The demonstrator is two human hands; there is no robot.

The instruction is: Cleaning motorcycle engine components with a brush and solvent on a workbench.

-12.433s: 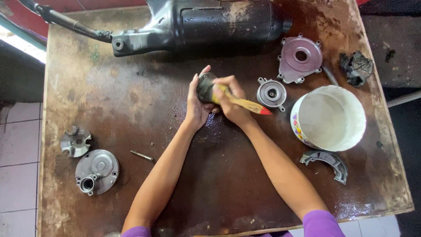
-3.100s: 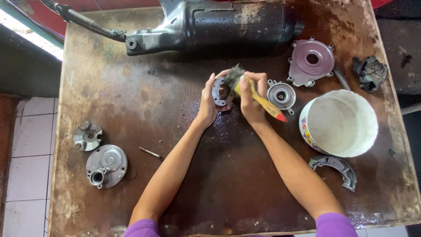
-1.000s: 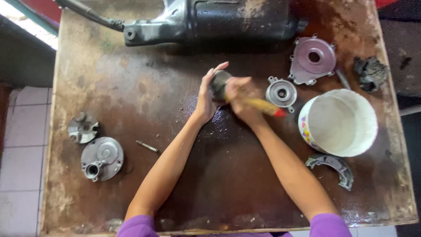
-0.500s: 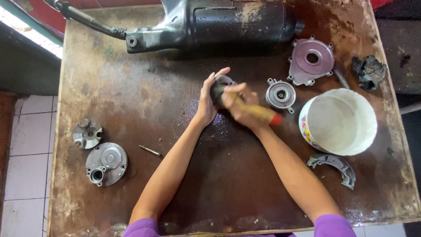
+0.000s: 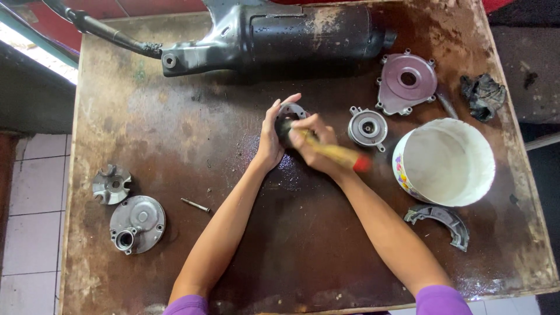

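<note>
My left hand (image 5: pixel 270 140) grips a small round metal engine part (image 5: pixel 291 111) on edge above the middle of the stained wooden table (image 5: pixel 175 134). My right hand (image 5: pixel 315 146) holds a paintbrush with a yellow handle and red tip (image 5: pixel 341 156); its bristles press against the part's face. The brush is motion-blurred. Wet dark stains lie on the table just below both hands.
A long black exhaust muffler (image 5: pixel 280 35) lies along the far edge. A round cover (image 5: pixel 406 83), a small hub (image 5: pixel 367 127), a white bucket (image 5: pixel 446 163), a brake shoe (image 5: pixel 440 219) and a dark rag (image 5: pixel 483 94) sit right. Two metal parts (image 5: pixel 137 223) and a pin (image 5: pixel 195 205) lie left.
The brush has kept moving across the metal part, its handle shifting slightly. The left hand has kept the part in about the same place. Other objects have stayed put.
</note>
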